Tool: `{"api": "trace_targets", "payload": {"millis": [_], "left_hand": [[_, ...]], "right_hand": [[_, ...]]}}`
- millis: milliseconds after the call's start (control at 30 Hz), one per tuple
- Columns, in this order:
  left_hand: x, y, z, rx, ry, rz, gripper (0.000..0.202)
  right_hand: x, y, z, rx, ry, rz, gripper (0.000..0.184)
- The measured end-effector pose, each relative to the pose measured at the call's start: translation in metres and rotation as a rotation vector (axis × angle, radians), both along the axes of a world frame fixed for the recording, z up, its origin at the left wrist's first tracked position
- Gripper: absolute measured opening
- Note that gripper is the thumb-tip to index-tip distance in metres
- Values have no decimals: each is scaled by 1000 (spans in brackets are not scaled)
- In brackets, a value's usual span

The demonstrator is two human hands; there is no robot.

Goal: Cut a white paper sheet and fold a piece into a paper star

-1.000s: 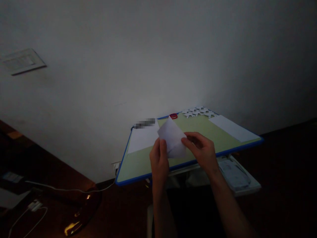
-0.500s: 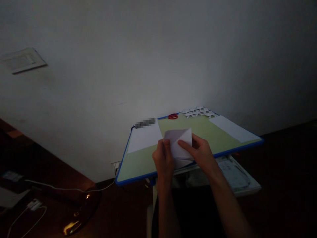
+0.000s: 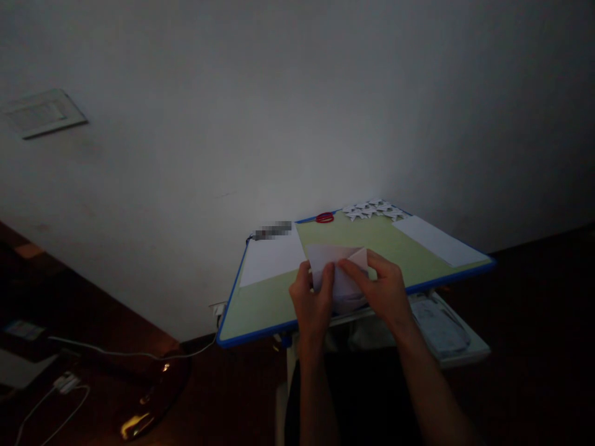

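A folded white sheet of paper (image 3: 338, 267) is held between both hands above the near edge of a small green table with a blue rim (image 3: 260, 306). My left hand (image 3: 314, 300) pinches the paper's left side with thumb and fingers. On the paper's right side my right hand (image 3: 383, 288) grips it, fingers closed over the fold. The paper lies low, close to the tabletop.
On the table lie a white sheet at the left (image 3: 272, 257), another at the right (image 3: 437, 240), a red ring (image 3: 324, 217) and several small white folded paper shapes (image 3: 372, 209) at the far edge. A white wall stands behind. Cables (image 3: 69, 384) lie on the dark floor at left.
The paper has been turned and lowered from an upright tilt toward the tabletop. Both hands moved slightly right and closer together over it.
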State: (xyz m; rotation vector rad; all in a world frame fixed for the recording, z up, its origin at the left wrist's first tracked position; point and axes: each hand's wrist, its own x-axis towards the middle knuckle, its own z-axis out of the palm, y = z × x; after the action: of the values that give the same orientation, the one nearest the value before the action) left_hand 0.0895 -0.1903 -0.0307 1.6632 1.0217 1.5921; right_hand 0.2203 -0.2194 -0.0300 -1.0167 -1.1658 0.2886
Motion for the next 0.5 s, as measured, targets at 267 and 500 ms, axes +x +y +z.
{"api": "trace_targets", "payload": {"millis": [267,500], "left_hand": [[3,-2,0,-45,6,-70,24],[5,-1,0,-53,-62,33,23]], "right_hand": [[4,3,-9,-19,160,4,19],[12,-12,4,88,-202,241,30]]}}
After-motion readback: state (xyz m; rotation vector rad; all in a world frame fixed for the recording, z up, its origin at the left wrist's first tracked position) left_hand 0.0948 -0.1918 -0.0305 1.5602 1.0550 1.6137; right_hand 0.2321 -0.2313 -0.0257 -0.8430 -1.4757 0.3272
